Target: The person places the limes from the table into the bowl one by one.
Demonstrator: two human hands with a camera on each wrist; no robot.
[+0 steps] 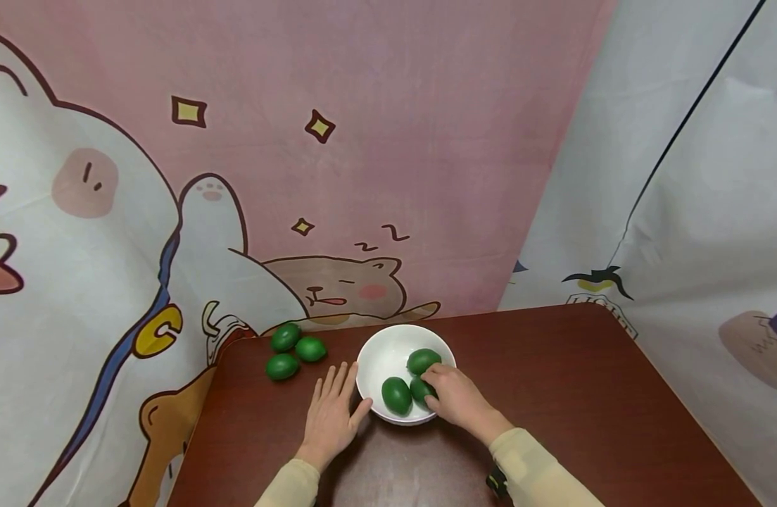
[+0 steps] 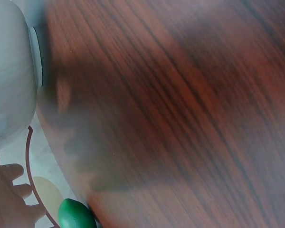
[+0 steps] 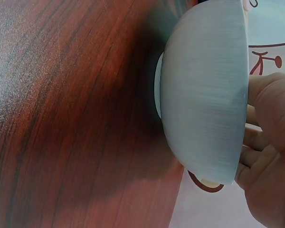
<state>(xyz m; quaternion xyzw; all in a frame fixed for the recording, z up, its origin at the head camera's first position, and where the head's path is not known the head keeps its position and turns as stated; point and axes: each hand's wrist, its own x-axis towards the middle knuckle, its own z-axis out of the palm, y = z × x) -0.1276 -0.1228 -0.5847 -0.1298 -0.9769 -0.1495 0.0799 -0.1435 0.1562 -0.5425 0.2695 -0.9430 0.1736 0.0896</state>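
Observation:
A white bowl [image 1: 378, 352] stands on the table with three green limes in it. One lime [image 1: 424, 360] lies at the back and another lime [image 1: 396, 396] at the front left. My right hand [image 1: 461, 398] reaches over the bowl's right rim, thumb and fingers around the third lime [image 1: 420, 389], which they partly cover. In the right wrist view, that hand's fingers [image 3: 254, 142] dip behind the bowl's rim. My left hand [image 1: 333, 412] is spread with straight fingers at the bowl's left side, its thumb and fingertips right at the rim. It holds nothing.
Three more limes [image 1: 282, 366] sit grouped on the table's back left, beyond my left hand. The brown wooden table [image 1: 553, 373] ends at a patterned cloth backdrop [image 1: 426, 176] behind and at the sides.

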